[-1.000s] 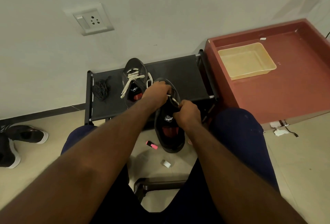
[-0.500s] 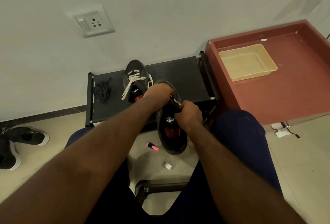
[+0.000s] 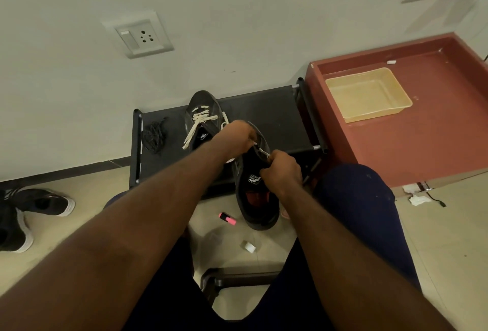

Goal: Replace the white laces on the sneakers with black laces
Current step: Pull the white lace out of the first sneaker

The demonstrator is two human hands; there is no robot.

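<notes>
Lace work in hand: sneaker (image 3: 257, 198) held up over the lap, both hands at the eyelets.
L hand (image 3: 239, 136) curled round the shoe's front; R hand (image 3: 282, 172) pinching a pale lace end (image 3: 262, 150) btwn the two. Cannot tell if it is white lace or the tip of a black one. The 2nd sneaker (image 3: 203, 117) w/ white laces (image 3: 196, 126) sits on the bench (image 3: 264, 109), black laces (image 3: 154, 134) bundled nearby. Recommend: firm L grip close to the eyelet row, pull in line w/ the hole, short tugs, one eyelet at a time.
</notes>
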